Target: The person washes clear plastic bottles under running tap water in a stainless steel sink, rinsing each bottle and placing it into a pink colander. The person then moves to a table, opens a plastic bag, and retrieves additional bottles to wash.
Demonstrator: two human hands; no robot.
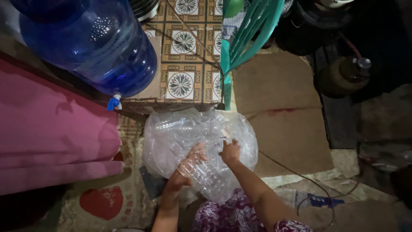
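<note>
Pink bedding (51, 133), folded thick, fills 9 o'clock to the frame edge.

Blue water jug (92, 38) at 11 o'clock, lying tilted on a ledge, its small blue tap (113, 103) pointing down toward centre.

Cardboard sheet (279, 111) on the floor, 2 to 3 o'clock, with a reddish streak across it. Patterned tiles (184, 43) at 12 o'clock. Green plastic chair (249, 30) at 1 o'clock, one leg coming down to the bag's top edge. Dark clutter at 2 o'clock, too dim to tell apart.

Clear plastic bag (171, 137) at centre, bulging, standing on the floor just below the tap; crumpled clear bottles show through its skin.

Mat with a red heart (102, 202) at 7 o'clock. Thin cable (300, 176) trailing over the floor at 4 o'clock.

Clear ribbed bottle (208, 178) just below centre, lying against the bag's lower front, tilted, its upper end toward 10 o'clock.

Left hand (186, 169) at 6 o'clock, fingers wrapped round the bottle's upper part, gripping it. Right hand (231, 151) just right of it, closed in a pinch on the bag's plastic near the top of the bottle; whether it also touches the bottle I cannot tell. Hands near each other, not touching.
</note>
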